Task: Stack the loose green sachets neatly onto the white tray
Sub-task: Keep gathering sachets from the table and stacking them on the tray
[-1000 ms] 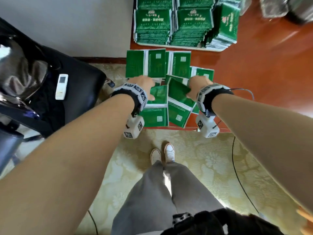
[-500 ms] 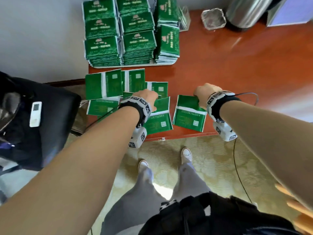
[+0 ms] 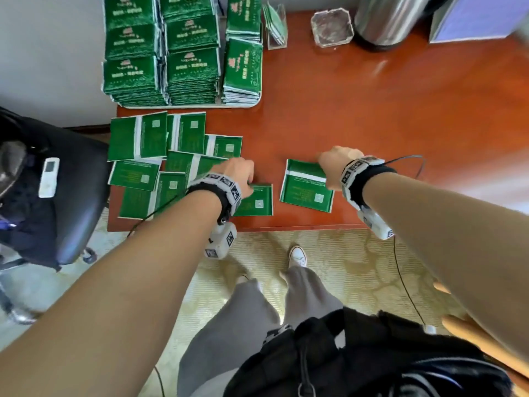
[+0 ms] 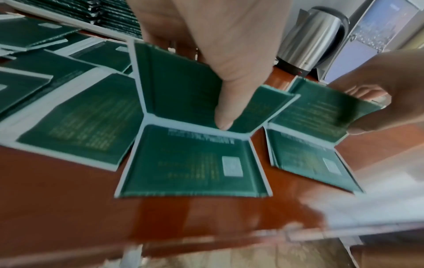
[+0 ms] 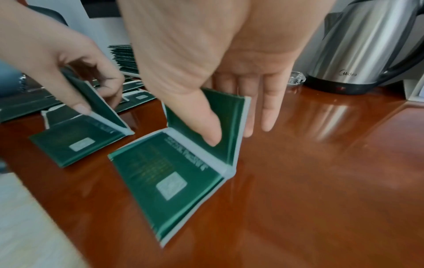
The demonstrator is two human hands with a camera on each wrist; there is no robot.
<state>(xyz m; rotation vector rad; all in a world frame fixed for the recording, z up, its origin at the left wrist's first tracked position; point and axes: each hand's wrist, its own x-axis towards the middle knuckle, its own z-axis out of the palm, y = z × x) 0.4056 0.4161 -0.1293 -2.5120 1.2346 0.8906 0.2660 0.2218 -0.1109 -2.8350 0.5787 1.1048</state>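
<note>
Stacks of green sachets (image 3: 183, 50) fill the white tray (image 3: 189, 105) at the table's back left. Several loose green twin sachets (image 3: 160, 156) lie spread in front of it. My left hand (image 3: 243, 176) pinches the raised far half of one twin sachet (image 4: 190, 159) near the front edge, thumb on top (image 4: 223, 119). My right hand (image 3: 329, 167) holds the folded-up far half of another twin sachet (image 5: 165, 175), which lies apart to the right (image 3: 306, 187). Its thumb is in front and its straight fingers (image 5: 268, 108) are behind the flap.
A steel kettle (image 3: 392, 21), a glass ashtray (image 3: 332, 28) and a clear holder (image 3: 276, 27) stand at the back of the red-brown table (image 3: 400, 110). A black chair (image 3: 65, 196) with a white remote (image 3: 48, 173) is at the left. A cable (image 3: 412, 161) trails from my right wrist.
My right hand has drawn one twin sachet out of the pile to the right onto bare table. My left hand has shifted to a sachet at the pile's front right.
</note>
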